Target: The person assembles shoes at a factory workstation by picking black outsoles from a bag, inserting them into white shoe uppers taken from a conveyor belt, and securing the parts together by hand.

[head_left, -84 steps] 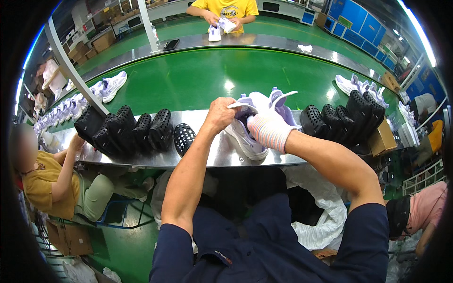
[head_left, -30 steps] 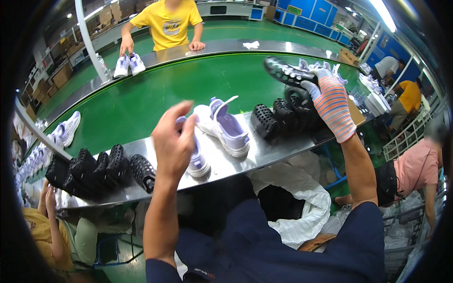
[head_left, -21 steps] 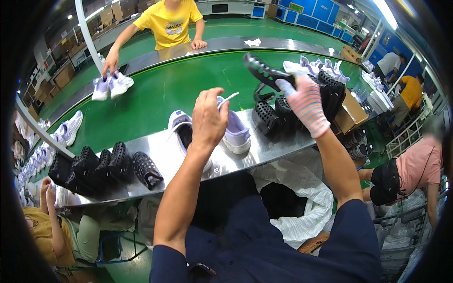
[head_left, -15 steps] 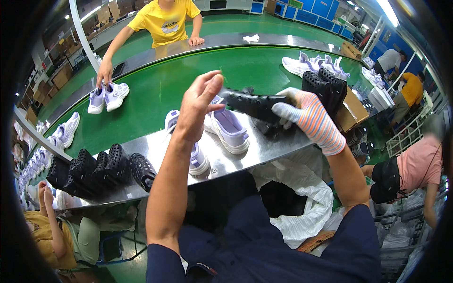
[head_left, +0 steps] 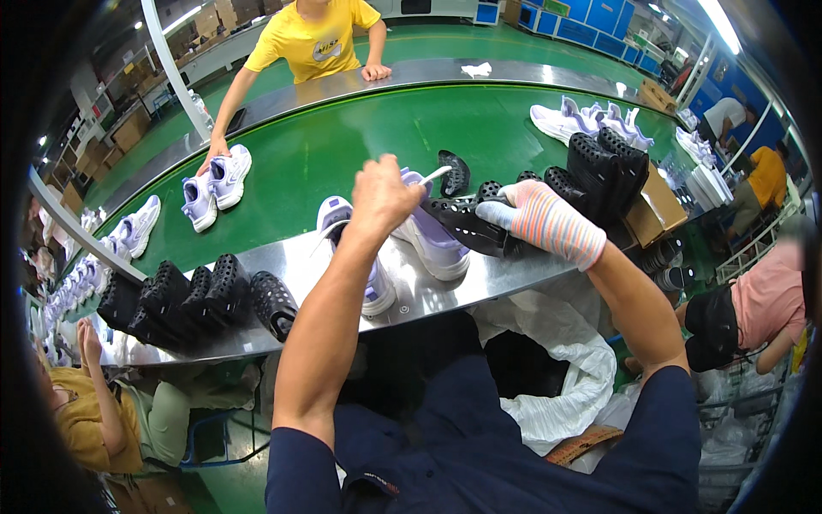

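Since half a second ago, the right hand (head_left: 552, 221) has brought the black perforated insert (head_left: 467, 224) lower and nearer the sneaker's heel, and the left hand (head_left: 383, 197), earlier raised with its fingers pointing up, has come over that sneaker's upper.

The gloved right fingers are clamped on one end of the insert, which slants beside the opening of the right sneaker (head_left: 434, 250); whether the two touch I cannot tell. A smaller black piece (head_left: 454, 174) stands just beyond; whether it is joined to the insert is unclear. The bare left fingers are bent at the sneaker's tongue; whether they pinch it cannot be told. That white and lilac sneaker stands on the steel edge of the table (head_left: 514, 278), heel toward the person. Its mate (head_left: 379, 291) stands just to its left, partly behind the left forearm.

Farther out on the steel, a single black insert (head_left: 274, 306) lies at the left, beside a row of upright black inserts (head_left: 184, 295). More black inserts (head_left: 591, 171) stand at the right, near a cardboard box (head_left: 655, 206). Across the green surface (head_left: 334, 158), a co-worker in a yellow shirt (head_left: 312, 47) has one hand on a pair of sneakers (head_left: 216, 188). A white bag (head_left: 582, 368) hangs open below the table.
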Motion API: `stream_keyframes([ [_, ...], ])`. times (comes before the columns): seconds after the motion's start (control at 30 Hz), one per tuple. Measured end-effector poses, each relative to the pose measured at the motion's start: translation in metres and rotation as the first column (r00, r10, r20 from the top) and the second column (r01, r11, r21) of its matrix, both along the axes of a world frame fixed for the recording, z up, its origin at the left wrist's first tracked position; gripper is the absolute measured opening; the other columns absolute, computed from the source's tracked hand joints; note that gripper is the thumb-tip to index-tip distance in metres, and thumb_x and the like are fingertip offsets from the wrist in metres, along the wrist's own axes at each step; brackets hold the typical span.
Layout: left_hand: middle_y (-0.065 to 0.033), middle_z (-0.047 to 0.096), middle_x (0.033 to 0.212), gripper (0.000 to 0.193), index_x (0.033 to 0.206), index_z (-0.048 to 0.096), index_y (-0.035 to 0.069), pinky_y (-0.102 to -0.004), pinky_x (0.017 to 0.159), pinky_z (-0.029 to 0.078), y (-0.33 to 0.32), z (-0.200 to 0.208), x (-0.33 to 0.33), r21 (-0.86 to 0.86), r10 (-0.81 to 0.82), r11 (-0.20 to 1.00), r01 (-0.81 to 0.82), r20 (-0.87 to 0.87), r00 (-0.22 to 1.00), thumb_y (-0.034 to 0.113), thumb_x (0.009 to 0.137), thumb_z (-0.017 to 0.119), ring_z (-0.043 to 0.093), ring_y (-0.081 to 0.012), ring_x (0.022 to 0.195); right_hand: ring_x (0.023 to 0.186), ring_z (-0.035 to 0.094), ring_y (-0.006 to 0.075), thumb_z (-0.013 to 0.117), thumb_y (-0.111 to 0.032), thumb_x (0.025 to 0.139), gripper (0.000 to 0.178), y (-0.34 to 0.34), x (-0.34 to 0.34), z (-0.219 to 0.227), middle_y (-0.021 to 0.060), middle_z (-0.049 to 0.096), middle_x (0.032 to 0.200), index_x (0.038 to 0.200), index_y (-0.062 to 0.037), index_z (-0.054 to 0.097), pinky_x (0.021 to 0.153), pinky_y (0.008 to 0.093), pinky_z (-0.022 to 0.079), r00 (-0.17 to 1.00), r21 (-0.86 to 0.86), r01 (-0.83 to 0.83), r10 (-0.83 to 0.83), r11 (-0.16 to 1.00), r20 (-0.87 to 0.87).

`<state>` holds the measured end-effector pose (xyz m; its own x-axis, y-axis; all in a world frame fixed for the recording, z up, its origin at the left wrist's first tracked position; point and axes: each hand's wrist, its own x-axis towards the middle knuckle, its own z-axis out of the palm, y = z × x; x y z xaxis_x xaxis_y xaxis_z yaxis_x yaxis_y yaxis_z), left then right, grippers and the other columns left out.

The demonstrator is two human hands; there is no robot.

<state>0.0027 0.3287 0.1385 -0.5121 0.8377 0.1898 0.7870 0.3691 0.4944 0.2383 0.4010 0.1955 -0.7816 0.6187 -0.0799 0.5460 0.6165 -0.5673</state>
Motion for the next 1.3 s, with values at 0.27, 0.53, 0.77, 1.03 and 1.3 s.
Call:
stream_keyframes([
  [0.27,-0.0343,0.07,0.094,0.017,0.087,0.073,-0.009,-0.0484,0.086,0.056,0.028,-0.012,0.005,-0.002,-0.262,0.965,0.262,0.051,0.964,0.004,0.077,0.069,0.07,-0.0463,0.096,0.084,0.073,0.0393,0.066,-0.032,0.091,0.033,0.018,-0.068,-0.042,0.0228,0.073,0.086,0.085,-0.0013,0.076,0.078,0.0472,0.058,0.972,0.374,-0.156,0.075,0.914,0.223],
  [0.53,-0.0331,0.071,0.104,0.078,0.146,0.04,-0.005,-0.0487,0.091,0.055,0.002,-0.039,0.017,0.166,-0.004,0.986,-0.023,0.163,0.987,0.009,0.078,0.075,0.069,-0.0474,0.102,0.092,0.072,0.0414,0.074,-0.027,0.086,0.032,0.004,-0.067,-0.064,0.0255,0.073,0.097,0.101,0.0011,0.068,0.083,0.0477,0.059,0.989,0.435,0.068,-0.117,0.898,0.085],
  [0.77,-0.0305,0.069,0.119,0.104,0.158,0.028,0.001,-0.0443,0.1,0.053,0.003,-0.075,0.047,-0.053,0.237,0.969,-0.24,0.469,0.851,0.02,0.073,0.085,0.069,-0.0416,0.113,0.096,0.073,0.0404,0.069,-0.02,0.083,0.024,0.023,-0.093,-0.092,0.0265,0.073,0.099,0.094,-0.0001,0.078,0.086,0.0464,0.058,0.975,0.342,0.072,-0.139,0.937,0.173],
  [1.03,-0.0293,0.072,0.107,0.075,0.148,0.038,-0.003,-0.05,0.094,0.055,0.004,-0.078,0.04,-0.11,0.313,0.95,-0.293,0.293,0.903,0.017,0.083,0.071,0.07,-0.0457,0.104,0.102,0.072,0.0392,0.066,-0.018,0.083,0.025,0.012,-0.121,-0.103,0.0235,0.074,0.105,0.1,-0.0044,0.079,0.089,0.0474,0.059,0.935,0.252,0.277,-0.321,0.927,0.151],
  [1.3,-0.0203,0.061,0.11,0.061,0.133,0.059,0.004,-0.0482,0.097,0.048,-0.14,-0.039,0.096,0.419,0.121,0.908,-0.02,-0.216,0.969,0.004,0.076,0.081,0.058,-0.0406,0.108,0.103,0.073,0.0375,0.062,-0.022,0.085,0.031,0.031,-0.105,-0.108,0.0231,0.074,0.105,0.102,-0.0022,0.077,0.089,0.0451,0.058,0.972,0.299,0.089,-0.149,0.95,0.184],
])
